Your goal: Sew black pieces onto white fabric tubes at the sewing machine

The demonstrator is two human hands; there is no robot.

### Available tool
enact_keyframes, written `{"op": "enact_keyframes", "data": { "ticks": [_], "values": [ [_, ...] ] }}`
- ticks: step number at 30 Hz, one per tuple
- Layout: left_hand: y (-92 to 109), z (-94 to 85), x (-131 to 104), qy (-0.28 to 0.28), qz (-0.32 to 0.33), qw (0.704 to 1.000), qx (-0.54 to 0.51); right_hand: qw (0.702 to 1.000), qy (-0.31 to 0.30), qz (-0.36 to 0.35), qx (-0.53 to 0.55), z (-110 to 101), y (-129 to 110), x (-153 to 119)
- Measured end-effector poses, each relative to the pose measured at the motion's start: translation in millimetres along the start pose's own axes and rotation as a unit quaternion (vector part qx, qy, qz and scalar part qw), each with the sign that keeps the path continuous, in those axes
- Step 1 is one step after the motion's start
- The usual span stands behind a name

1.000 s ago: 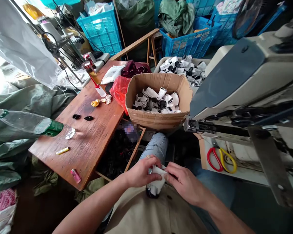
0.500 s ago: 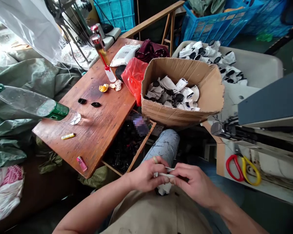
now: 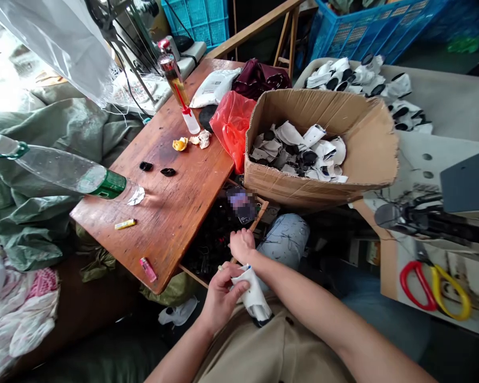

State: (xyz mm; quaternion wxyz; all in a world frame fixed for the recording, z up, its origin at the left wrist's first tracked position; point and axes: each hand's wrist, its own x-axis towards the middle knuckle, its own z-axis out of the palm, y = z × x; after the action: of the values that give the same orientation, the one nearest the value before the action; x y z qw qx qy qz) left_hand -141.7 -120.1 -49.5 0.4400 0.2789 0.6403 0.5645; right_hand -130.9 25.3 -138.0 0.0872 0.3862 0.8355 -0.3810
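My left hand grips the upper end of a white fabric piece with a dark lower end, held over my lap. Crossing above it, my right hand is at the edge of an open drawer full of small dark items; its fingers are bent and partly hidden, and whether they hold anything is unclear. A cardboard box beyond the drawer holds many white and dark fabric pieces. More such pieces lie on a pale surface behind the box.
The wooden table at left carries a plastic bottle, a yellow tube, a pink lighter, orange peel and a red bag. Scissors with red and yellow handles lie at right, beside a machine part.
My right hand has let go of the white fabric piece and moved left and forward to the drawer. My left hand has moved left with the piece. The view has shifted slightly.
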Motion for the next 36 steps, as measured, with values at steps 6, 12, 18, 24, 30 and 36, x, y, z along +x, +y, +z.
{"op": "enact_keyframes", "data": {
  "ticks": [6,12,18,24,30,36],
  "values": [
    [-1,-12.3,-1,0.027,-0.045,0.998,-0.033,0.998,-0.024,0.014,-0.056,15,-4,13],
    [-4,-38.0,20,-0.005,-0.065,0.995,0.069,0.998,-0.034,-0.037,0.037,-2,6,-4],
    [25,-53.8,29,-0.093,-0.035,0.977,0.187,0.971,-0.007,-0.065,0.231,-53,32,-57],
    [63,-6.4,46,-0.229,-0.014,0.971,0.067,0.844,0.068,-0.088,0.525,-112,60,-126],
    [77,70.2,49,-0.257,0.102,0.948,0.155,0.835,0.249,-0.074,0.486,-129,76,-174],
    [96,106.1,48,-0.365,0.144,0.894,0.215,0.885,0.267,-0.217,0.314,-157,111,-208]
  ]
}}
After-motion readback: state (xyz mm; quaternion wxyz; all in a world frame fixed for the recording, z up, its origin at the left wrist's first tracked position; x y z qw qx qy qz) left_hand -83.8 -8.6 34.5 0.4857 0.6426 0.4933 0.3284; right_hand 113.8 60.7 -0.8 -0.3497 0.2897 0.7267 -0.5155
